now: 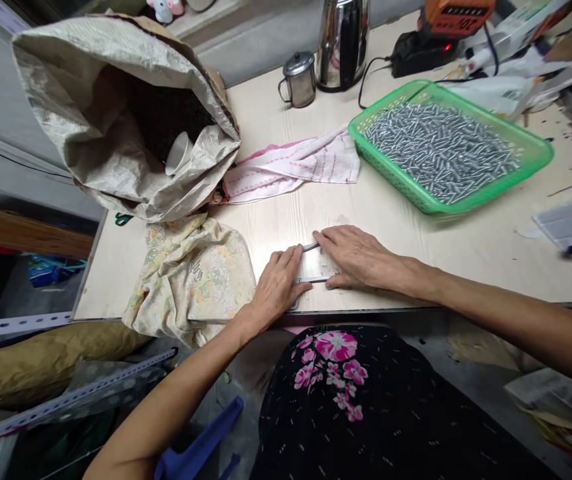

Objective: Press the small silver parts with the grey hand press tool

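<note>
A crumpled yellowish floral cloth (221,257) lies left of the left hand (277,280), fingers together, thumb apart. Thin grey metal bars (319,279) lie between the hands, by the pale wooden table's (466,257) near edge; slack pressure could let them slide off. The right hand (359,257) has joined fingers, thumb spread; whether either pinches, I cannot tell.
</note>
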The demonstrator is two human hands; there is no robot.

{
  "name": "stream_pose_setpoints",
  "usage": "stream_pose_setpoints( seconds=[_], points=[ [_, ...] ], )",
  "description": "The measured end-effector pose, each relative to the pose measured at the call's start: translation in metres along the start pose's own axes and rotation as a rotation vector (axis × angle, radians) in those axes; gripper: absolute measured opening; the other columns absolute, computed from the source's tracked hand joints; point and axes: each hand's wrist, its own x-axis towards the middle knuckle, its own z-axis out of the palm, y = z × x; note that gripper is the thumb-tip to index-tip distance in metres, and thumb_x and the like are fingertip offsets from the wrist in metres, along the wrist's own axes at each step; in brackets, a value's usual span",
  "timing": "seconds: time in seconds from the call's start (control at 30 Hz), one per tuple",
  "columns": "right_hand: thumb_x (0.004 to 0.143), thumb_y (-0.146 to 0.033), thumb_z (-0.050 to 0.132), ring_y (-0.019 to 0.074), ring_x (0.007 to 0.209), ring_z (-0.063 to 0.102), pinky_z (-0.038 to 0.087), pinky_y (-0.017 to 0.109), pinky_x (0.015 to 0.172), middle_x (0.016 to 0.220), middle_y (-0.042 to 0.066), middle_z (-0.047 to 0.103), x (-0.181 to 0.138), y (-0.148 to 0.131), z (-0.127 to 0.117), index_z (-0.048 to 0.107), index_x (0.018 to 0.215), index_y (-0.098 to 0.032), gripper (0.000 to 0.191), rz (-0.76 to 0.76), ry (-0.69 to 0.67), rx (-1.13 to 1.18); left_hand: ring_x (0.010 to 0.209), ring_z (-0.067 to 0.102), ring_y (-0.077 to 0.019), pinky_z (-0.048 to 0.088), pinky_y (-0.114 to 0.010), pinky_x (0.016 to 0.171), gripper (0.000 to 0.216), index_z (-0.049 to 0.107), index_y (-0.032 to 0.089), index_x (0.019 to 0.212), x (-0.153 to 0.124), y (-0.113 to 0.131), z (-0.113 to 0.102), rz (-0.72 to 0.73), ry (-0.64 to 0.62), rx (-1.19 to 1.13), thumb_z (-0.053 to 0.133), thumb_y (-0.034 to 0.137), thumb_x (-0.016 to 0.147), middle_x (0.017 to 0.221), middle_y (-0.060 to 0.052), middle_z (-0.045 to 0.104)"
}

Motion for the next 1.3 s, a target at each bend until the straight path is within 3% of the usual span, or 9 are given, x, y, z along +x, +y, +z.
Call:
stream_pose_setpoints(
  seconds=[0.13,0.37,0.73,0.83,0.9,0.97,1.07,1.17,1.3],
  points=[
    [0.068,-0.052,0.082,0.0278,0.090,0.054,0.044,0.038,0.074,0.101,0.013,0.062,-0.003,-0.003,-0.011,0.058,0.108,-0.013,0.060,0.051,-0.059,-0.087,0.117,0.046,-0.0311,0.044,-0.048,0.099,0.076,0.027,0.013,0.146,0.010,0.005,0.000,0.011,-0.011,0.037,0.068,0.033,0.085,0.134,-0.017,0.050],
    [0.086,-0.037,0.070,0.0219,0.082,0.052,0.038,0.033,0.069,0.089,0.009,0.061,-0.014,-0.017,-0.009,0.062,0.090,-0.015,0.023,0.040,-0.029,-0.080,0.103,0.048,-0.0254,0.046,-0.040,0.090,0.037,0.054,0.014,0.124,0.018,0.008,-0.001,0.131,-0.073,0.006,0.058,0.034,0.093,0.112,-0.011,0.061],
    [0.099,-0.028,0.049,0.0188,0.076,0.051,0.036,0.032,0.069,0.076,0.004,0.058,-0.018,-0.019,0.011,0.061,0.080,-0.016,0.026,0.040,0.026,-0.004,0.087,0.052,-0.0228,0.046,-0.035,0.076,0.031,0.065,0.014,0.100,0.014,0.009,0.016,0.111,0.023,0.104,0.044,0.036,0.100,0.087,-0.008,0.064],
    [0.097,-0.033,0.053,0.0205,0.082,0.052,0.038,0.032,0.072,0.088,0.008,0.060,-0.017,-0.014,0.009,0.063,0.091,-0.014,0.022,0.062,0.006,0.007,0.093,0.056,-0.0243,0.049,-0.037,0.080,0.032,0.062,0.013,0.112,0.012,0.012,0.015,0.076,0.036,0.134,0.049,0.038,0.097,0.098,-0.009,0.067],
    [0.092,-0.043,0.060,0.0231,0.090,0.053,0.040,0.033,0.075,0.101,0.012,0.061,-0.016,-0.004,0.003,0.061,0.109,-0.013,0.035,0.051,-0.013,0.042,0.108,0.056,-0.0274,0.050,-0.041,0.091,0.043,0.054,0.010,0.127,0.005,0.018,0.017,0.027,0.102,0.166,0.053,0.038,0.095,0.119,-0.014,0.064],
    [0.090,-0.053,0.060,0.0258,0.096,0.053,0.041,0.035,0.078,0.111,0.015,0.059,-0.012,0.008,-0.005,0.058,0.122,-0.013,0.052,0.048,-0.003,0.068,0.129,0.047,-0.0313,0.043,-0.047,0.105,0.053,0.044,0.006,0.138,-0.006,0.029,0.023,-0.003,0.176,0.206,0.053,0.035,0.095,0.139,-0.019,0.052],
    [0.098,-0.047,0.045,0.0268,0.102,0.051,0.039,0.038,0.082,0.118,0.015,0.059,0.001,0.013,-0.022,0.060,0.123,-0.016,0.042,0.052,0.117,0.043,0.145,0.027,-0.0336,0.032,-0.050,0.115,0.059,0.035,0.006,0.145,-0.025,0.051,0.038,0.043,0.212,0.225,0.049,0.037,0.097,0.153,-0.020,0.038],
    [0.100,-0.034,0.046,0.0255,0.103,0.049,0.035,0.038,0.083,0.121,0.011,0.060,0.022,-0.008,-0.032,0.065,0.118,-0.023,0.029,-0.116,0.178,0.002,0.145,0.028,-0.0354,0.031,-0.051,0.116,0.067,0.037,0.006,0.145,-0.036,0.065,0.056,0.104,0.210,0.172,0.047,0.049,0.096,0.152,-0.019,0.040],
    [0.090,-0.024,0.062,0.0250,0.105,0.044,0.034,0.036,0.081,0.110,0.006,0.062,0.050,-0.057,-0.016,0.071,0.095,-0.025,0.011,-0.460,-0.045,-0.036,0.125,0.054,-0.0342,0.039,-0.049,0.109,0.062,0.053,0.007,0.131,-0.039,0.066,0.077,0.087,0.145,0.085,0.047,0.056,0.094,0.126,-0.020,0.063]
  ],
)
